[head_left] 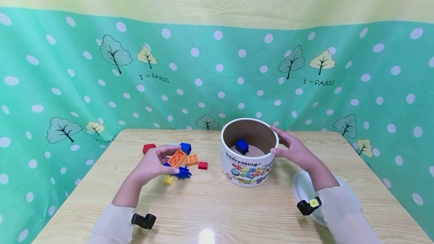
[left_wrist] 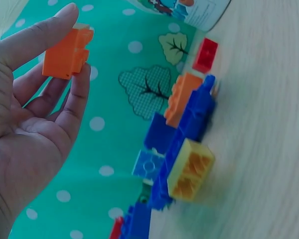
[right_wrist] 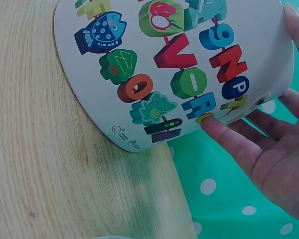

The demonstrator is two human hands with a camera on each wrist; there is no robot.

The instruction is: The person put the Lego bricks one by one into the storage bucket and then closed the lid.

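Left hand (head_left: 152,165): I see thumb and fingers pinching an orange brick (head_left: 177,159), above the loose blocks (head_left: 191,160).
Right hand (head_left: 295,153): thumb and fingers round the bucket's side, near the rim; hands well apart.
Bucket (head_left: 249,172): upright on the table (head_left: 203,206), a blue block (head_left: 241,146) inside.
White disc (head_left: 301,185): on the table, partly under the right sleeve (head_left: 346,214).

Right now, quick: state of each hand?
Left hand: closed, holding an orange studded toy brick between thumb and fingers.
Right hand: open, touching the white cylindrical container with colourful printing, not gripping it.
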